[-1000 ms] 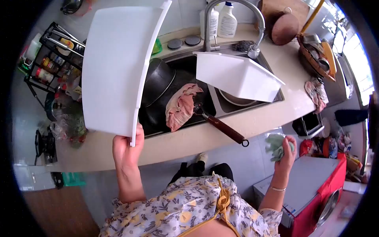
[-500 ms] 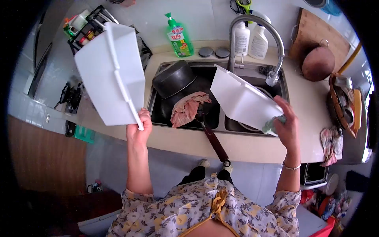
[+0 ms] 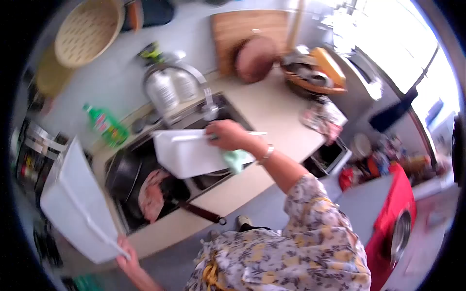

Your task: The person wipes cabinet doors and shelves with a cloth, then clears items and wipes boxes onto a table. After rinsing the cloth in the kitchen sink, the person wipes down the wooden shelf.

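Note:
My left hand (image 3: 127, 254) grips the rim of a tilted white plastic bin (image 3: 80, 208) at the left, over the counter edge. My right hand (image 3: 228, 136) is closed on the rim of a second white plastic bin (image 3: 187, 157) above the right sink basin. A pale green cloth (image 3: 235, 161) hangs below that hand against the bin; how the fingers hold it is partly hidden. In the left basin lie a dark pot (image 3: 124, 174), a pink patterned cloth (image 3: 152, 194) and a pan with a brown handle (image 3: 199, 211) reaching over the front edge.
The curved faucet (image 3: 209, 104) stands behind the right bin. Green soap bottle (image 3: 107, 126) and white bottles (image 3: 165, 89) line the back. A cutting board (image 3: 233, 29), a round brown board (image 3: 256, 59), a basket of dishes (image 3: 315, 82) and a rag (image 3: 323, 119) are to the right.
The view has swung to the right. My right hand has moved along the second bin's rim, and that bin has turned. The left hand still holds its bin.

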`<state>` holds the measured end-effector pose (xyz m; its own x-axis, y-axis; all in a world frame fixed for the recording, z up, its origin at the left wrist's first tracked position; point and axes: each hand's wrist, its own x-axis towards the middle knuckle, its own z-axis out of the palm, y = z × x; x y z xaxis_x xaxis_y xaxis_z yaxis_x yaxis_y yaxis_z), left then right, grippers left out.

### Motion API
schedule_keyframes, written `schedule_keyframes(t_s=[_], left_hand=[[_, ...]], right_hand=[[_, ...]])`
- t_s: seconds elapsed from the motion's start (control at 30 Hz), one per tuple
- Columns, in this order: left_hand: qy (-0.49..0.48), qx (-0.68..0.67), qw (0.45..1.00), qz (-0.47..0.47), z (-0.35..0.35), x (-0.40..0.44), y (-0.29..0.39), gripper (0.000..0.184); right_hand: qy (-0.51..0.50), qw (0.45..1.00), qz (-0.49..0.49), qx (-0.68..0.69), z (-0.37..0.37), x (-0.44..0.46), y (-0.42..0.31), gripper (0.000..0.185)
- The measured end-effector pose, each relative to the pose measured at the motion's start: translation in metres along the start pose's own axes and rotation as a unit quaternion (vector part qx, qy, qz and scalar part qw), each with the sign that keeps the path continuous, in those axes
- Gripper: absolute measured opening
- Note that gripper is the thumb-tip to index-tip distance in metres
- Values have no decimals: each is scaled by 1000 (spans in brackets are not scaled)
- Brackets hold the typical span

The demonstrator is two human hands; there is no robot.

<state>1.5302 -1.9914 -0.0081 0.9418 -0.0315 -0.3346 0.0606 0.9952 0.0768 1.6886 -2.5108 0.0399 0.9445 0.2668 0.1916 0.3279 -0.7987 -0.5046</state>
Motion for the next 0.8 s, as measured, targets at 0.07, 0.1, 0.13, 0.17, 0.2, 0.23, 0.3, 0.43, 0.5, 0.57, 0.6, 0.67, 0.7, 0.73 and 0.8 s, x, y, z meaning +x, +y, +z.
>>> schedule_keyframes(t_s=[0.07,0.1,0.13,0.17,0.2,0.23,0.3,0.43,0.5,0.57,0.6,0.67,0.7,0.73,0.8], left_hand=[[-17,-74,996,-40,-19,1,22,26],[-22,-74,996,-54,-26,4,33,26],[-31,-85,994,-68,-38,2,45,20],[-31,-94,992,-84,-42,15,48,15],[-69,-89,987,-113,-46,13,50,16],[-69,-90,988,-101,-38,7,41,16],[56,50,996,48,1,-15,14,38],[-87,-6,995,-38,22,-13,12,20],[-65,-60,992,-87,36,-19,14,22],[-88,-66,988,-108,48,-30,13,22],[-97,-64,987,-109,53,-35,14,22],[-99,-62,988,-99,51,-38,17,23],[-100,-59,988,-102,50,-39,22,24],[-75,-33,994,-76,48,-40,28,21],[-74,-3,997,-38,32,-38,44,21]], right_hand=[[19,1000,-13,18,-20,-3,-21,23],[28,999,-14,25,-31,-5,-32,23],[31,999,-14,18,-42,-9,-42,23],[41,999,-15,32,-51,-2,-43,24],[52,997,-27,48,-61,0,-58,26],[78,995,6,67,-77,-5,-83,27],[71,976,85,187,-94,1,-104,27],[84,831,75,545,-85,26,-137,15],[106,763,69,634,-60,44,-143,18],[114,698,105,699,-34,56,-160,21],[108,683,117,713,-16,66,-162,26],[78,645,146,746,19,74,-169,29],[68,636,167,750,35,80,-175,29],[52,623,169,762,55,88,-175,29],[41,579,189,792,86,102,-181,28]])
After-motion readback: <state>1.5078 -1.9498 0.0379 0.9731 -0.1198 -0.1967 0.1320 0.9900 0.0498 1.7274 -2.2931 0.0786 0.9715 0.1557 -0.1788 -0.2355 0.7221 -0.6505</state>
